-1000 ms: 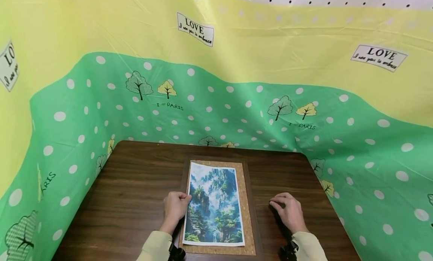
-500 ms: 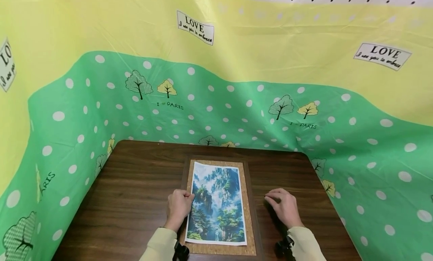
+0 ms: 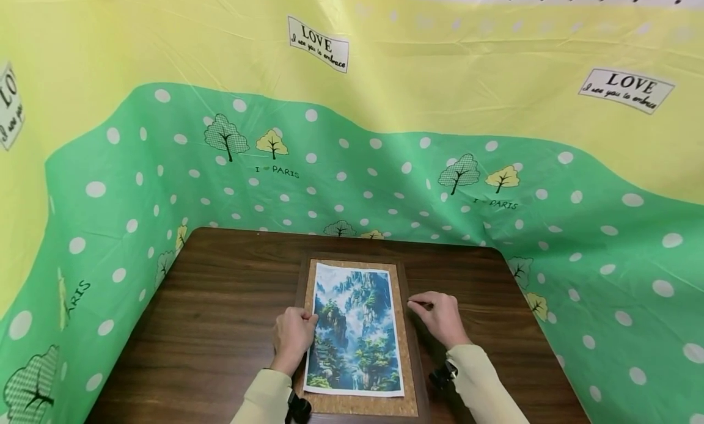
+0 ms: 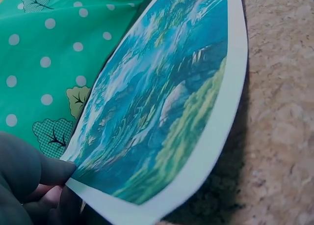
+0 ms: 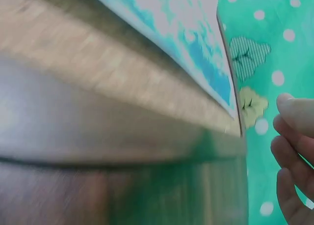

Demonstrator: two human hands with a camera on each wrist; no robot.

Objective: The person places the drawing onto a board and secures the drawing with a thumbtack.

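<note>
A blue-green mountain landscape print (image 3: 357, 332) on white-edged paper lies over a brown-framed cork board (image 3: 357, 405). My left hand (image 3: 293, 335) pinches the print's left edge between thumb and fingers. The left wrist view shows that edge of the paper (image 4: 162, 102) curving up, with a shadow on the cork (image 4: 279, 87) beneath. Beside the board's right side is my right hand (image 3: 440, 317), its fingertips close to the frame. Seen in the right wrist view, the fingers (image 5: 294, 158) are loosely bent and hold nothing visible.
A dark wood-grain table (image 3: 220, 302) bears the board. Green and yellow printed cloth (image 3: 352, 161) hangs around its back and both sides. Each wrist wears a small black camera, such as the one at the right sleeve (image 3: 442, 375).
My right hand has moved left and slightly away from me, up to the board's right side. My left hand has shifted the print a little to the right on the cork.
</note>
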